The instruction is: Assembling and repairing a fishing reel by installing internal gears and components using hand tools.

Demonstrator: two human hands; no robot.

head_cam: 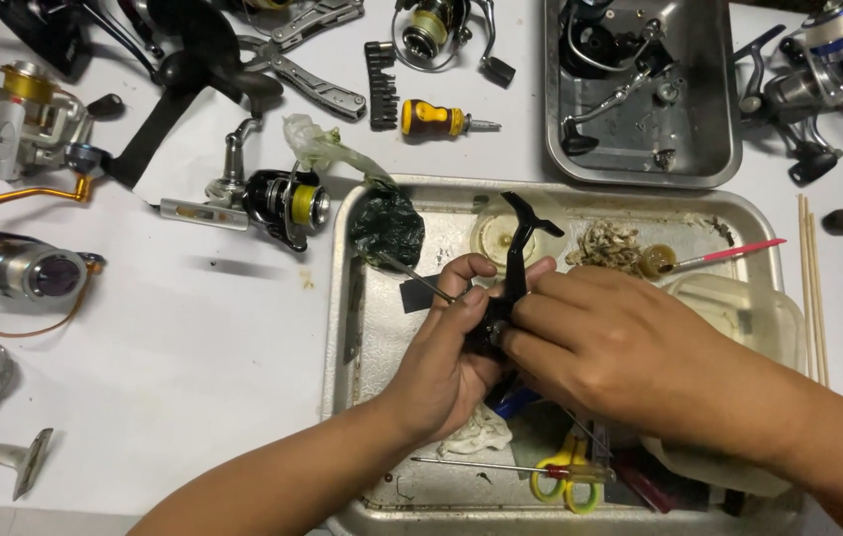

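Note:
Both hands work over a metal tray (362,213) in front of me. My left hand (446,362) grips the lower body of a black fishing reel part (520,248) and also pinches a thin metal tool (411,276) that points up-left. My right hand (605,342) closes on the same black part from the right, its fingers wrapped around the middle. The part's forked black arm sticks up above both hands. What lies under my palms is hidden.
In the tray: a crumpled black bag (387,226), a pink-handled brush (729,254), yellow-handled scissors (565,481), a white rag (476,435), a clear plastic tub (744,313). Several fishing reels (287,203) lie on the white table at left; a second tray (640,94), a stubby screwdriver (436,119) and pliers (307,74) lie behind.

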